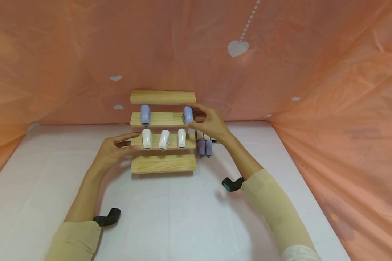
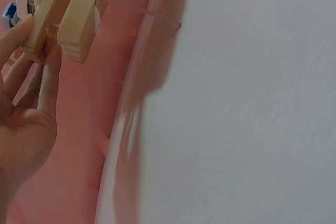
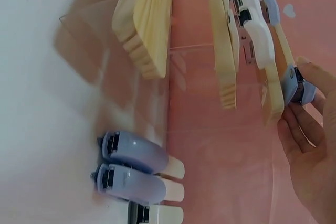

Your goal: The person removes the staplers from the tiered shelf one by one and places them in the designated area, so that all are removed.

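A tiered rack of wooden boards (image 1: 163,164) stands at the back of the table. My left hand (image 1: 110,152) grips the left end of the second board from the bottom (image 1: 190,142), as the left wrist view also shows. Three white mini staplers (image 1: 164,140) sit along that board. On the board above, a lavender mini stapler (image 1: 145,114) sits at the left. My right hand (image 1: 212,123) pinches another lavender mini stapler (image 1: 188,115) at that board's right end. Its thumb and fingers lie on either side of it in the right wrist view.
Right of the rack, two more lavender staplers (image 3: 131,183) stand on the white table (image 1: 170,217), with a white one (image 3: 165,214) beside them. The top board (image 1: 163,97) is bare. Pink cloth (image 1: 183,54) hangs behind and at both sides.
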The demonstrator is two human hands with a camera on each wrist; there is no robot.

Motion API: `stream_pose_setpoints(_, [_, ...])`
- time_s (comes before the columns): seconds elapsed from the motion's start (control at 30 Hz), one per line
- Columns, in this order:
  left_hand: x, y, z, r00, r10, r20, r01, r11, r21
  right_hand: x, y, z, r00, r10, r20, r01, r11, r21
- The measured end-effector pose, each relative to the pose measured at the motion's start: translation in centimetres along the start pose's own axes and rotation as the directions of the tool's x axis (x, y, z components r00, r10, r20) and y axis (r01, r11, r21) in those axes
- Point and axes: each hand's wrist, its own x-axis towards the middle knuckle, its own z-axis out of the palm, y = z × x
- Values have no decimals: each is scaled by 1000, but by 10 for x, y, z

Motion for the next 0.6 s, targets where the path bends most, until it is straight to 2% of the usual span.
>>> stream_pose_setpoints(0.23, [-3,1,3,999,-41,4,41,999,-33,-10,7,-9,999,-16,-34,15,999,-34])
stream_pose_setpoints(0.4, [-2,-2,3,999,-31,19,31,1000,-2,-20,15,-16,997,-25,-69,20,998,-65])
stream_pose_setpoints(0.6, [1,-3,-1,1000,-13,21,13,1000,6,-34,-10,-18,996,-15,-86,7,995,-95])
